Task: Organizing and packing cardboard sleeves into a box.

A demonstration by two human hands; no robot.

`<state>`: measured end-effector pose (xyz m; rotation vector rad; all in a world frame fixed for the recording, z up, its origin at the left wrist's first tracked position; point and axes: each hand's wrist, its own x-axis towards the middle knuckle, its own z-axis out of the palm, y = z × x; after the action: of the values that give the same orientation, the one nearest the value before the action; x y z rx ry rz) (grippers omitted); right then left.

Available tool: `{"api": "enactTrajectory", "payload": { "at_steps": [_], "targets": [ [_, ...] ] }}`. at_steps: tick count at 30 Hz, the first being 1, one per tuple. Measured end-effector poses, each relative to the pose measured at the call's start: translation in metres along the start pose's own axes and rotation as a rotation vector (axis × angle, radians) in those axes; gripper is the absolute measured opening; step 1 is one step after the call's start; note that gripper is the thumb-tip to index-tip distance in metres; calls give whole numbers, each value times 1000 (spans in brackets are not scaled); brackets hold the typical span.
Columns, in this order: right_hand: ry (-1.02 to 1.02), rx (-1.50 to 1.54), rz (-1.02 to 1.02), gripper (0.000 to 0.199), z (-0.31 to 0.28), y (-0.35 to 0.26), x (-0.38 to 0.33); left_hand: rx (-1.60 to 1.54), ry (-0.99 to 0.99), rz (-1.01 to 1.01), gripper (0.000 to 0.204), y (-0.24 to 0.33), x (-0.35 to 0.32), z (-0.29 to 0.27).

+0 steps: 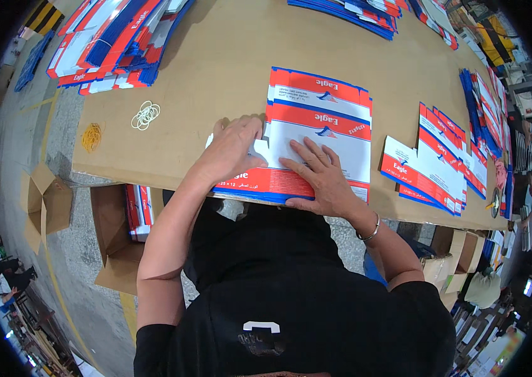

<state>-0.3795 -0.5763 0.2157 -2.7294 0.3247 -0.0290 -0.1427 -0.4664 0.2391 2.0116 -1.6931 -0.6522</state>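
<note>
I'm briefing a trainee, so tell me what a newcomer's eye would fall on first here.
Probably the red, white and blue printed cardboard at the near edge of the brown table, with the left hand at its left side and the right hand spread over it. Next, likely the big heap of similar pieces at upper left. Below that heap, small piles of white bands and yellow bands also stand out.

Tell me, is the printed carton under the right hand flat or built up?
Flat: the printed carton lies like a sheet beneath the right hand.
</note>
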Motion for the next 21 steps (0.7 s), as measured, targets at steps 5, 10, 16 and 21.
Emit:
{"api": "enactTrajectory", "payload": {
  "at_steps": [5, 10, 16, 21],
  "targets": [
    [22, -25, -4, 81, 1, -2, -1, -42, 6, -11, 41, 2, 2, 5],
    [206, 22, 52, 75, -19, 1, -3, -141, 53, 18, 35, 2, -10, -12],
    [761, 565, 644, 60, -66, 45, -21, -196, 220, 145, 29, 19, -27, -41],
    [661, 1118, 622, 51, -65, 34, -36, 21, 456, 216, 24, 13, -34, -41]
  ]
}}
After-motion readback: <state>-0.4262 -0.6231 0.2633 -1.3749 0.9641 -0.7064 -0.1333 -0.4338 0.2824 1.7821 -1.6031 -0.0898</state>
